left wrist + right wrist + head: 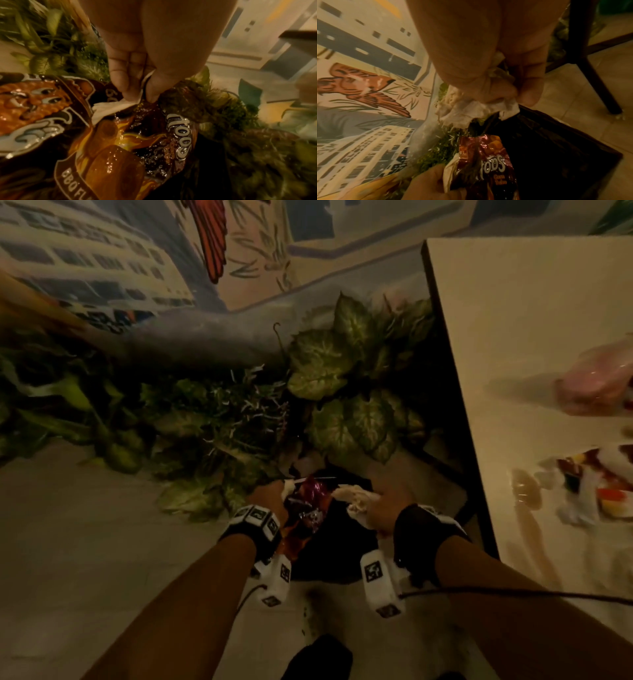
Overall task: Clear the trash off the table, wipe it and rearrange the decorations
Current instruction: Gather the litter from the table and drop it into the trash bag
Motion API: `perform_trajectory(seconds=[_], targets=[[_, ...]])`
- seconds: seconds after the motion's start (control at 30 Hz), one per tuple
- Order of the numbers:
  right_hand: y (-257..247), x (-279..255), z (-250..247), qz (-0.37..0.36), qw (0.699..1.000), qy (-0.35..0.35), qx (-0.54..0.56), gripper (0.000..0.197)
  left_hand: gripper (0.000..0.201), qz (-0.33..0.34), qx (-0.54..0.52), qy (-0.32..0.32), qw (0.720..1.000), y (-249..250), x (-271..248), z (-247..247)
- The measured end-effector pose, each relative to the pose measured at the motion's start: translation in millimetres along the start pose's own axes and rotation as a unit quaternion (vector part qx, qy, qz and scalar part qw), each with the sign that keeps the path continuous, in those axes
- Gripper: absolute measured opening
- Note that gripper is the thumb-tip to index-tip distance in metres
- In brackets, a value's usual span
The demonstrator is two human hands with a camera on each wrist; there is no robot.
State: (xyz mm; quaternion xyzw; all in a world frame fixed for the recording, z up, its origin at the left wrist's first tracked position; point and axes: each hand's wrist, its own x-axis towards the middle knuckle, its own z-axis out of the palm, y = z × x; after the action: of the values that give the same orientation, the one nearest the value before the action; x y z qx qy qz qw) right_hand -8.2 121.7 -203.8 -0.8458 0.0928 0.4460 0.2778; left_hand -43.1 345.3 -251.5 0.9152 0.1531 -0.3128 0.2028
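At lower centre of the head view, the left hand (270,496) pinches the top edge of a glossy brown-and-orange foil snack bag (306,518) together with a scrap of white tissue, while the right hand (383,508) has its fingers curled tight around a crumpled white paper napkin (352,498). Both loads hang directly over the dark opening of a black bin bag (556,142) on the floor just beside the table leg, so the drop is straight down; the snack bag's long axis runs from the left fingers back toward the wrist. The bag looks creased, shiny and empty, and more rubbish remains on the pale tabletop (507,337) at the right edge.
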Motion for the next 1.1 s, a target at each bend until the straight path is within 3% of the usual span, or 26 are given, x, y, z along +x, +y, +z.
perform_trajectory(seconds=[0.07,0.2,0.27,0.37,0.4,0.47,0.5,0.57,0.63,0.77,0.93,1.1], targets=[[9,13,12,0.031,0.999,0.024,0.022,0.022,0.046,0.008,0.018,-0.037,0.999,-3,14,20],[22,34,35,0.046,0.998,0.036,0.024,0.032,0.018,0.009,0.013,-0.044,0.999,-5,32,44],[24,42,44,0.041,0.997,0.046,0.036,0.034,0.026,0.001,0.005,-0.044,0.999,-8,35,50],[20,47,54,0.030,0.997,0.061,0.023,0.014,0.043,-0.007,-0.048,-0.023,0.999,-16,34,49],[20,49,56,0.020,0.997,0.069,0.020,0.005,0.039,-0.015,-0.068,-0.011,0.997,-20,35,46],[17,48,59,0.013,0.997,0.073,0.028,0.007,0.021,-0.028,-0.088,0.010,0.996,-23,30,30],[14,45,59,0.015,0.998,0.058,0.030,0.009,0.015,-0.034,-0.093,0.019,0.995,-25,29,20],[10,38,56,0.011,0.999,0.023,0.022,0.043,0.012,-0.041,-0.120,0.047,0.991,-26,24,-3],[4,27,47,-0.001,1.000,0.004,0.019,0.060,0.015,-0.046,-0.136,0.076,0.987,-23,17,-28],[-14,-20,6,-0.092,0.996,-0.010,-0.004,0.047,0.012,-0.011,-0.149,0.135,0.979,12,-5,-73],[-8,-113,-95,-0.248,0.963,0.033,-0.105,0.033,0.007,0.081,-0.173,0.160,0.969,104,-49,-117],[61,-190,-211,-0.260,0.947,0.140,-0.123,0.021,0.008,0.182,-0.189,0.175,0.949,210,-97,-131]])
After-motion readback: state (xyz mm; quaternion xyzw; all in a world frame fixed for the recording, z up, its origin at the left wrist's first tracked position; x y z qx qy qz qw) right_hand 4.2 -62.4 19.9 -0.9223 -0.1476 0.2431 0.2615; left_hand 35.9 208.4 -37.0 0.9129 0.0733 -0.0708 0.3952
